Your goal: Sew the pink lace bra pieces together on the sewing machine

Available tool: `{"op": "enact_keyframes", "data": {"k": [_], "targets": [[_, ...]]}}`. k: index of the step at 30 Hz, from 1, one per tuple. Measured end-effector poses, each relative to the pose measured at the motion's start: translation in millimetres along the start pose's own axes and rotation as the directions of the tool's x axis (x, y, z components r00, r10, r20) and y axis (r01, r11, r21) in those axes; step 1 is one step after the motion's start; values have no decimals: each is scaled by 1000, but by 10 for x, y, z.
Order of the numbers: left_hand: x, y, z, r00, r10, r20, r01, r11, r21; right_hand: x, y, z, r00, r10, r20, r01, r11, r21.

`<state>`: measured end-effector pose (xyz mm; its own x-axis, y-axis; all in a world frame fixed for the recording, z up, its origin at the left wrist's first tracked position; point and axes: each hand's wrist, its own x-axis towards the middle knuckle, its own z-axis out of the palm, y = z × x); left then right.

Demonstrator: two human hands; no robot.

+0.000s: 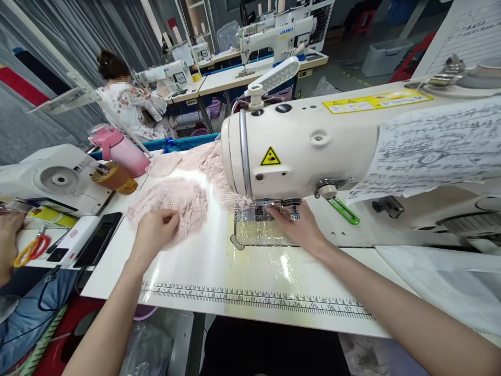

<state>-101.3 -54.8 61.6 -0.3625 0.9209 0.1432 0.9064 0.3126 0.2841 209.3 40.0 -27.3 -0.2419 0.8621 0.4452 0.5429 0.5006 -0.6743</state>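
Note:
A large white sewing machine (297,146) stands over the white table, its presser foot area low at the middle. My left hand (158,230) is closed at the lower right part of a crumpled pale pink lace fabric (180,196), pinching its edge. More of the pink fabric runs back behind the machine head. Under the machine head, my right hand (297,222) reaches in beside the needle area, its fingertips near the metal presser parts. Those fingertips are partly hidden, and I cannot make out what they hold.
Left of the fabric stand a pink bottle (121,151) and a brown cup (113,177). A phone (97,240) and orange-handled scissors (31,250) lie near a co-worker's hand (10,235). A printed ruler (250,298) follows the front edge. Another person sits behind.

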Motion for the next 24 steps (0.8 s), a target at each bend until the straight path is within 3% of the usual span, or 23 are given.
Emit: {"op": "enact_keyframes", "data": {"k": [9, 17, 20, 24], "targets": [[55, -89, -101, 983, -172, 62, 182, 956, -228, -10, -119, -128, 1000, 4, 17, -4, 1000, -11], [14, -170, -225, 974, -227, 2, 196, 837, -511, -7, -122, -148, 1000, -21, 7, 21, 998, 63], [70, -260, -337, 963, -246, -109, 144, 812, -565, -9, -118, -147, 1000, -30, 4, 30, 997, 70], [218, -421, -549, 894, -242, -378, 18, 861, -509, -1, -101, -145, 999, -45, 20, 44, 997, 61]]}}
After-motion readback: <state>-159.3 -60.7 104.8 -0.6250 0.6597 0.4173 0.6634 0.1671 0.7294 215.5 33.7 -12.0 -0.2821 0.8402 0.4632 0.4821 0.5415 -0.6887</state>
